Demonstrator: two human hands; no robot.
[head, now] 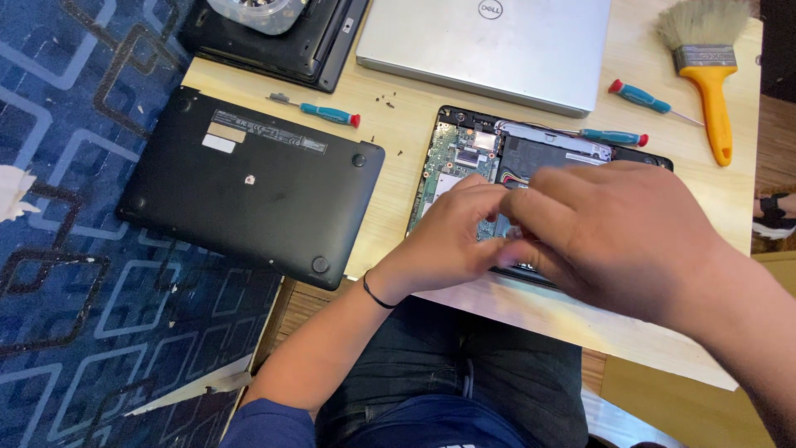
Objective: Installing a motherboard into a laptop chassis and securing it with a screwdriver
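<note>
Wooden tabletop (414, 124) holds an opened laptop (464, 158) where left hand (452, 236) and right hand (609, 232) pinch together over its exposed board, whatever they grip hidden; loose screws (386, 100) nearby could scatter if bumped.

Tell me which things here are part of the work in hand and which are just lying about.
In hand: opened laptop, left hand, right hand.

Lying about: black cover, silver laptop, brush, three screwdrivers, loose screws.
</note>
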